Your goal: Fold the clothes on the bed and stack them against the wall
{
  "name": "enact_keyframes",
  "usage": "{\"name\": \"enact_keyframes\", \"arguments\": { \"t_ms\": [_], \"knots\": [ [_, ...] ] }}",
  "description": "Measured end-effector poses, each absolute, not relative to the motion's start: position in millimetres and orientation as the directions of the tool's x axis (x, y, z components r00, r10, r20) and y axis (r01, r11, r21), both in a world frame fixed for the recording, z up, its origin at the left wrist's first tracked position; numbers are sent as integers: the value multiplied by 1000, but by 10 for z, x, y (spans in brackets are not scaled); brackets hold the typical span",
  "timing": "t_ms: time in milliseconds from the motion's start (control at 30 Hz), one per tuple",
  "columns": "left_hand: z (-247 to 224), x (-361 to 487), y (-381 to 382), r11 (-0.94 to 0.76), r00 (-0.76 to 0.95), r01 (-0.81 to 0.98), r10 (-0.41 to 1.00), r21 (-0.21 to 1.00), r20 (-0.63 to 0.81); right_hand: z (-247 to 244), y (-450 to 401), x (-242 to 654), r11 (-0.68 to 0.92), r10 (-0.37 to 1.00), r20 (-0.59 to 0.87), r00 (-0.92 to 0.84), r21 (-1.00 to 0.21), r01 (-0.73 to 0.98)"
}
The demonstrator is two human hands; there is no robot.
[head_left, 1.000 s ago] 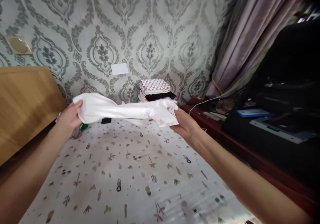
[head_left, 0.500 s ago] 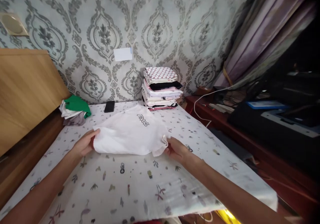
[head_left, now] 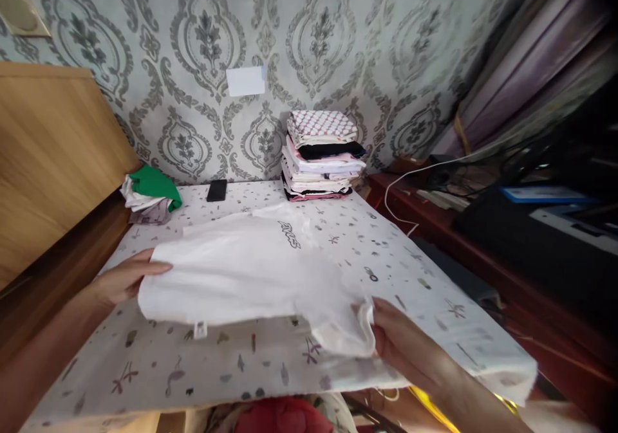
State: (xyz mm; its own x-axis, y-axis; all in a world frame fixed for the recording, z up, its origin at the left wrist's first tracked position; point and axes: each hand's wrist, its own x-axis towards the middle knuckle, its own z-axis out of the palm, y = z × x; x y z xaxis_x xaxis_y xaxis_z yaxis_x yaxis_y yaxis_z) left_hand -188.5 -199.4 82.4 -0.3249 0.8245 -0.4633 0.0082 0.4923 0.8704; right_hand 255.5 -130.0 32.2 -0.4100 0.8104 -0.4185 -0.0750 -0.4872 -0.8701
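A white T-shirt (head_left: 232,272) with dark lettering on its front stretches sideways between my hands over the table. My left hand (head_left: 128,277) pinches its left end, thumb on top of the cloth. At the other end my right hand (head_left: 398,330) grips the shirt by what looks like a sleeve edge; some of those fingers are hidden behind the fabric. A small white tag (head_left: 200,330) hangs from the shirt's near edge. Beneath it lies a white cover (head_left: 232,381) printed with small plant-like motifs.
Against the wall stands a tall stack of folded clothes (head_left: 323,156). A black phone (head_left: 217,190) and a pile of green and white cloth (head_left: 153,192) are at the back left. A wooden cabinet (head_left: 58,169) borders the left; a cable (head_left: 391,204) trails over the red surface at right.
My hands have moved apart and nearer to me, spreading the T-shirt wider. Its tag now shows along the near edge. The camera's view has shifted slightly downward.
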Motion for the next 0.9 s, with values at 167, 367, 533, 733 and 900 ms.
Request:
{"name": "enact_keyframes", "arguments": {
  "t_ms": [167,367,533,733,900],
  "knots": [
    [639,-2186,-2166,639,-77,416,733,647,-675,155,-1524,2981,-458,695,-589,-412,-805,377],
    [435,-2557,-1443,395,-378,710,912,583,-158,515,-639,2549,356,889,22,-457,-660,662],
    [220,-2423,-765,345,-363,895,931,284,15,394,223,1520,599,793,76,-605,-276,751],
    [184,-2464,-553,311,-311,933,950,179,-26,138,896,1173,448,885,72,-460,-400,800],
    [385,-2644,-361,263,-313,917,940,299,133,250,1475,992,214,972,88,-217,-710,671]
  ]
}}
